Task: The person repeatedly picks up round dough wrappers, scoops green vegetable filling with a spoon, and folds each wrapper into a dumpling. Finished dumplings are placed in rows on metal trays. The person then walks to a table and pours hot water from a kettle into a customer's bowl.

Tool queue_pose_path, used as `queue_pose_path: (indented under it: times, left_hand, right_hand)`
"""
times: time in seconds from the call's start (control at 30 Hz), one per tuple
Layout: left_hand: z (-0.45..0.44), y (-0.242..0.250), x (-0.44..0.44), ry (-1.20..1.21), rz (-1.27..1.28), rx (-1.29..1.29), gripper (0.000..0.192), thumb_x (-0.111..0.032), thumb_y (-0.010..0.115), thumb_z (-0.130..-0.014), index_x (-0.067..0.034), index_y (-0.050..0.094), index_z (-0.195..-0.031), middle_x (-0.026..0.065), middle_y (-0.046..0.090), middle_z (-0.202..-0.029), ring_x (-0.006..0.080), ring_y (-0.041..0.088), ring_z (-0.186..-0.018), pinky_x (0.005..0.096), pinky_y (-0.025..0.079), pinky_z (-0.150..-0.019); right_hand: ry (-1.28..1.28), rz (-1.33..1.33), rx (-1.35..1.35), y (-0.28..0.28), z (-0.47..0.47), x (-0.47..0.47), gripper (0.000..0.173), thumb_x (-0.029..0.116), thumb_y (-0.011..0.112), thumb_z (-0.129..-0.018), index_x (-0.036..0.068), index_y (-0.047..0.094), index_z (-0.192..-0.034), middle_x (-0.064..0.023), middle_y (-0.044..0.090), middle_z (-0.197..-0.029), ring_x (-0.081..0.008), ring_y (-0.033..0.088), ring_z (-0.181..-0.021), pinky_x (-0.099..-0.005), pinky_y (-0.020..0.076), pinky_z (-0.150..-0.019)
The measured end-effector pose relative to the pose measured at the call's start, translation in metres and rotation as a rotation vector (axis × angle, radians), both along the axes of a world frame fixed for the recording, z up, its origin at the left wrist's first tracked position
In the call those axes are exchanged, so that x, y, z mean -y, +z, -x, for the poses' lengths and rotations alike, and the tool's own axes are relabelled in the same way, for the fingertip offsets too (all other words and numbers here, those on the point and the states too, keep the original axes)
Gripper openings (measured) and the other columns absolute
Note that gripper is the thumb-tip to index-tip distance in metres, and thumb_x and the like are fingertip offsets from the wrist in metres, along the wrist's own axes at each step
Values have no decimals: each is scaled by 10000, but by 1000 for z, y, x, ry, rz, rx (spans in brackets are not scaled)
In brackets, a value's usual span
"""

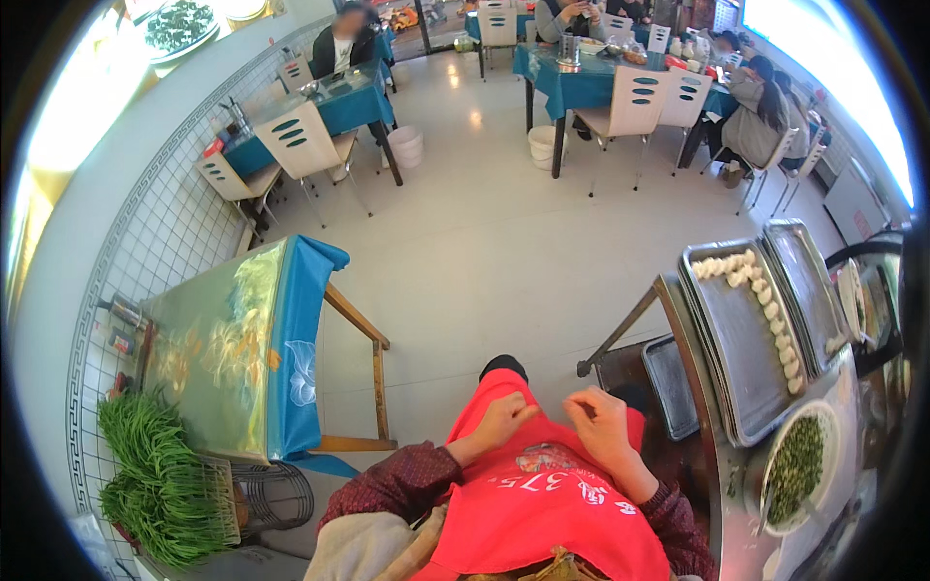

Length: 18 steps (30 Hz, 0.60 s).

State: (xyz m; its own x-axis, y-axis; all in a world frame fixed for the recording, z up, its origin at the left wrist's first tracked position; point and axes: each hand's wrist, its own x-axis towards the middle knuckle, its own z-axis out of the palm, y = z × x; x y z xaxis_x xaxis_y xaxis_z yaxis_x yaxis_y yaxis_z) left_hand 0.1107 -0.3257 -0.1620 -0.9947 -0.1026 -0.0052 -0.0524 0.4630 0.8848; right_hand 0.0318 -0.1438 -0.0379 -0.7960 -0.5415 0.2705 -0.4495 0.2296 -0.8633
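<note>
My left hand (503, 419) hovers over the lap of a red apron (508, 501), its fingers curled and their tips hidden. Close by on the right, my right hand (597, 423) is bent at the wrist, thumb and fingers close together; whether anything small is between them cannot be told. Right of me, a metal worktop carries a metal tray (741, 341) with dumplings (776, 327) along its top and right edges. Nearer stands a white bowl (827, 501) of chopped green filling (797, 465) with a utensil in it.
A table with a patterned cover (218, 348) stands left, beside a heap of green chives (160, 479) and a wire rack (280, 497). Another tray (805, 283) lies at the right, and one (672, 388) sits lower down. Seated people, dining tables, chairs (639, 102) and white buckets (405, 145) are farther off.
</note>
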Motion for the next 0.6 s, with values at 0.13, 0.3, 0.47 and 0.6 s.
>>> queue_pose_path:
  times: [0.13,0.3,0.47,0.6]
  left_hand:
    - [-27,-39,29,-286,109,-50,283,-220,623,-894,-10,586,-1079,178,595,-1117,324,585,-1015,399,468,-882]
    - [-21,-67,54,-391,68,-11,303,-161,574,-898,15,603,-1144,193,573,-1245,340,525,-1193,431,411,-1025]
    - [16,-57,67,-436,4,126,290,-146,565,-882,11,619,-1120,180,581,-1239,330,507,-1217,431,388,-1049]
    - [40,-41,88,-382,10,224,299,-145,558,-875,1,620,-1129,178,579,-1241,330,498,-1223,431,375,-1058]
  right_hand:
    - [199,12,41,-8,49,71,44,39,688,-817,15,652,-823,-116,622,-736,-236,585,-590,-314,454,-533]
    - [442,59,192,-28,122,180,86,92,662,-850,8,649,-850,-126,629,-765,-253,593,-630,-333,465,-568]
    - [549,188,397,-16,184,250,133,132,651,-874,1,636,-892,-134,618,-751,-233,574,-640,-339,459,-597]
    - [570,14,539,13,214,258,164,148,636,-909,-15,635,-898,-67,620,-723,-120,531,-634,-292,442,-576]
